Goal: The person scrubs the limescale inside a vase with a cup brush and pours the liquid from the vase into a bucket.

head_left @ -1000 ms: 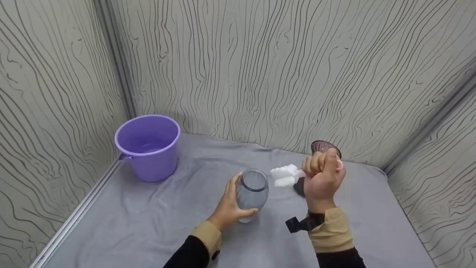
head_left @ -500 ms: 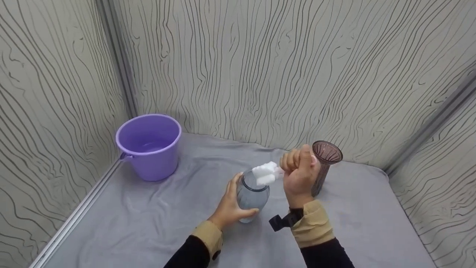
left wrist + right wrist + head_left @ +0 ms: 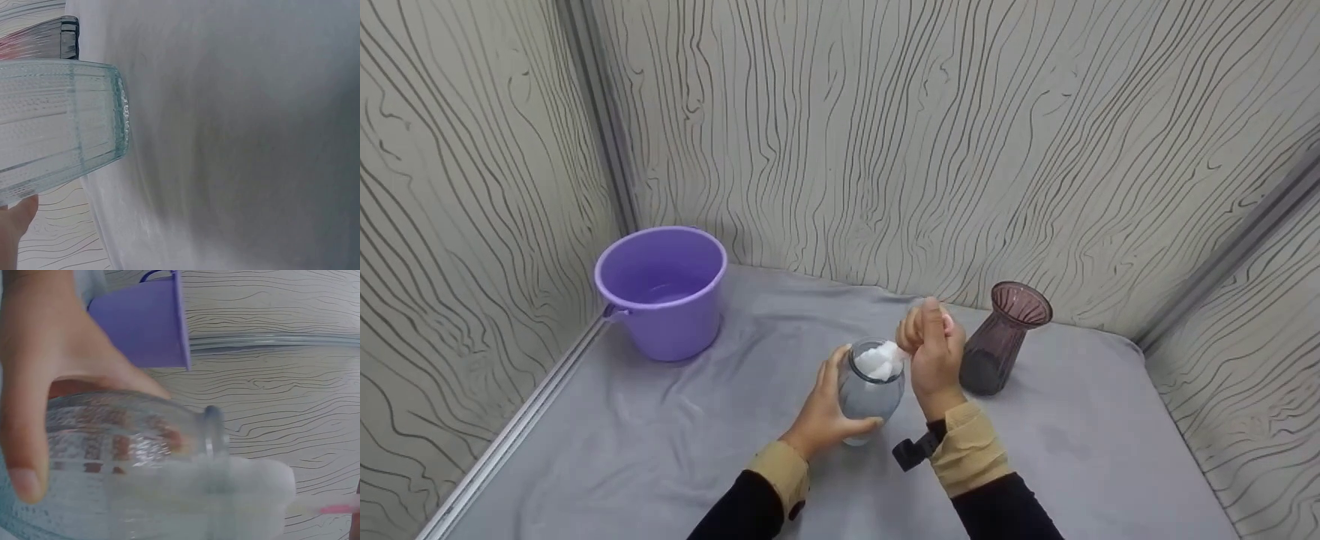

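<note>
My left hand (image 3: pixel 823 420) grips a clear bluish glass jar (image 3: pixel 870 401) around its side, thumb in front and fingers behind. The jar's mouth tilts towards me in the head view. In my raised right hand (image 3: pixel 936 352) is the pink handle of a sponge bottle brush, fingers curled round it. The brush's white sponge head (image 3: pixel 879 363) sits in the jar's mouth, partly inside; the right wrist view shows the sponge (image 3: pixel 261 484) sticking out past the rim and the pink-and-white stem (image 3: pixel 332 509). In the left wrist view the jar's ribbed lower part (image 3: pixel 62 112) shows.
A purple bucket (image 3: pixel 682 330) stands at the back left. To the right of my right hand is a flared mauve glass vase (image 3: pixel 997 352), upright. A grey cloth (image 3: pixel 1072 450) covers the table, and patterned wall panels (image 3: pixel 847 150) rise behind and at both sides.
My right hand has moved left with the brush, bringing its sponge head from beside the jar into the mouth. The mauve vase is now uncovered. The left hand and jar have barely moved.
</note>
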